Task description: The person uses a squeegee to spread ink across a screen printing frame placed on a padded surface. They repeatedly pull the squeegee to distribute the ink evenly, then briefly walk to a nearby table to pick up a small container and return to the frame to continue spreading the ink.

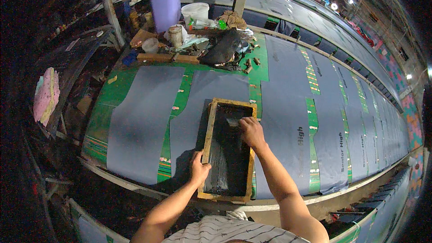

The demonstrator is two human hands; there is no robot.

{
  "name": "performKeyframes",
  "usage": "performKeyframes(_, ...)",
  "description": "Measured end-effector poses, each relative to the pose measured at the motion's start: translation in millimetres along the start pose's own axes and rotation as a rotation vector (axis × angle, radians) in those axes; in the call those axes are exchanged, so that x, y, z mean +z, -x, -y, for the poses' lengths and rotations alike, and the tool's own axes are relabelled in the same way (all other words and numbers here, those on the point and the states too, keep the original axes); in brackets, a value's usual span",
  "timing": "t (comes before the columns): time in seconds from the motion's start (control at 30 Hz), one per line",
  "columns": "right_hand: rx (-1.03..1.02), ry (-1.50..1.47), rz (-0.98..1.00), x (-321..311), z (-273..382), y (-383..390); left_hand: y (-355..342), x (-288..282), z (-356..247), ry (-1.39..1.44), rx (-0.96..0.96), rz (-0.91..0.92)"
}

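Hands steady and work: left hand [199, 169] grips wooden-framed black printing screen [228, 149] edge; right hand [252, 131] closed, probably on squeegee, over grey fabric [288, 121].

I see L hand [198, 169] gripping the left rail of a wood-framed print screen [228, 149], thumb on the inner edge. R hand [252, 131] is inside the frame near its far end, pressing on a squeegee [233, 122], mostly hidden under the fingers. Screen lies flat on a grey fabric panel [189, 117]; more grey panels w/ green strips run off to the R of the R hand. Beyond both hands: purple jug [166, 1], white bucket [195, 12], small jars. Far L of L hand: pink sponge [47, 95].
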State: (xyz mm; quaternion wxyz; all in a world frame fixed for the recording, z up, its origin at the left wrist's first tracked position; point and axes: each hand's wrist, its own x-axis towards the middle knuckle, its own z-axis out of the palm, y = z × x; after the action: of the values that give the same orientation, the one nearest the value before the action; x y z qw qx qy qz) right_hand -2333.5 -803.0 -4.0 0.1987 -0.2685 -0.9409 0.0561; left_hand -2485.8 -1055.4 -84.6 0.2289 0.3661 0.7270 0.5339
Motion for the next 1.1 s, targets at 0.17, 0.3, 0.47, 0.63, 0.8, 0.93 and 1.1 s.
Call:
performKeyframes(0.17, 0.034, 0.004, -0.068, 9.9, -17.9, -38.7, 2.7, -2.7, -11.9, -0.015, -0.025, 0.023)
performKeyframes(0.3, 0.074, -0.005, -0.057, 31.0, -37.0, -58.7, 2.0, -3.4, -10.0, -0.041, 0.034, 0.028)
performKeyframes(0.47, 0.041, 0.011, 0.0, 35.4, -34.5, -44.6, 2.7, -1.8, -12.6, -0.02, -0.007, 0.024)
performKeyframes(0.63, 0.023, 0.011, 0.061, 21.1, 6.6, 6.2, 0.8, -1.4, -12.9, -0.015, 0.008, 0.015)
performKeyframes(0.8, 0.004, 0.001, 0.071, 0.2, 57.2, 68.8, -1.1, 3.8, 12.2, 0.037, -0.028, 0.029)
performKeyframes(0.93, 0.06, -0.029, 0.118, -17.8, 104.1, 121.5, -3.0, 1.0, 1.7, -0.028, 0.017, 0.021)
performKeyframes(1.1, 0.082, -0.045, 0.152, -36.1, 155.0, 180.8, -4.1, 1.9, 2.7, -0.033, 0.026, 0.026)
